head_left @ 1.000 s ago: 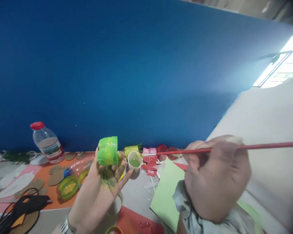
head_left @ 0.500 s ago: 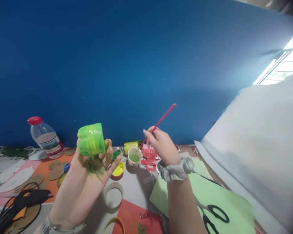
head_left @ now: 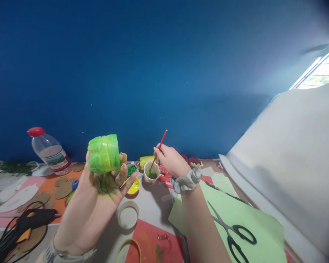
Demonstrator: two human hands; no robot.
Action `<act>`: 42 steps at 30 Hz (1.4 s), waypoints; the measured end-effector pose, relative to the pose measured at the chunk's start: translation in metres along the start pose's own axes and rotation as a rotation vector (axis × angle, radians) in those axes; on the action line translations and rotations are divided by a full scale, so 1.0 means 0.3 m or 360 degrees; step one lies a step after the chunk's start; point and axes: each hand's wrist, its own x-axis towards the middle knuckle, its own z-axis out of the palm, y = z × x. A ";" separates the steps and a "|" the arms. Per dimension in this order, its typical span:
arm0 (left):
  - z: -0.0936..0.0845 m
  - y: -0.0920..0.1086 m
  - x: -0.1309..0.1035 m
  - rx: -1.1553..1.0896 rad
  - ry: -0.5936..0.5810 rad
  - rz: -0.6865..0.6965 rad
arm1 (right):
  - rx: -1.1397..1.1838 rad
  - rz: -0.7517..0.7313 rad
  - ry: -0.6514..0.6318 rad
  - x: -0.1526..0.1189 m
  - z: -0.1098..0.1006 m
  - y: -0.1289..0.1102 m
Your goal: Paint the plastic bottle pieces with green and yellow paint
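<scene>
My left hand [head_left: 98, 197], its palm smeared with green and yellow paint, holds up a cut plastic bottle bottom [head_left: 103, 153] painted bright green and yellow. The piece lies on its side between thumb and fingers. My right hand [head_left: 171, 159] pinches a red paintbrush [head_left: 161, 144], whose lower end dips into a paper cup [head_left: 150, 179] of greenish water. Left of the cup are an open pot of yellow paint [head_left: 133, 187] and some green paint [head_left: 131, 170].
A clear bottle with a red cap [head_left: 50, 151] and a black glue gun [head_left: 35, 217] are on the left. Black-handled scissors [head_left: 230, 230] lie on light green paper [head_left: 257, 223]. Tape rings [head_left: 120, 215] sit near the red paper [head_left: 153, 241]. Behind stands a blue wall [head_left: 153, 73].
My right hand has moved left and brought the brush, now more upright, down into the cup's water. My left hand keeps its hold on the bottle bottom with little movement.
</scene>
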 end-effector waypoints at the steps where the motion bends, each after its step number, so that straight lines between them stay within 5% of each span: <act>1: -0.002 0.000 0.001 0.0001 -0.0018 0.0000 | -0.0018 0.0006 -0.0027 0.000 0.002 0.002; 6: -0.005 -0.001 -0.001 0.0012 -0.0044 -0.0008 | -0.0031 -0.0066 -0.0225 0.009 0.024 0.002; 19: 0.006 0.007 0.009 -0.0011 0.0071 0.0023 | -0.0170 0.0024 -0.0096 0.008 0.028 0.001; 25: 0.015 0.015 -0.003 -0.0052 0.0136 0.0055 | -0.0121 -0.0069 -0.0254 0.003 0.023 -0.013; 30: 0.018 0.013 -0.002 -0.0047 0.0085 0.0076 | -0.0157 0.0020 -0.0141 0.003 0.028 -0.006; 36: 0.008 0.012 0.005 -0.0059 0.0075 0.0068 | -0.0104 -0.0055 -0.0241 0.004 0.024 -0.013; 42: 0.000 0.013 0.012 -0.0070 0.0064 0.0056 | -0.0113 0.0096 -0.0020 0.012 0.043 -0.013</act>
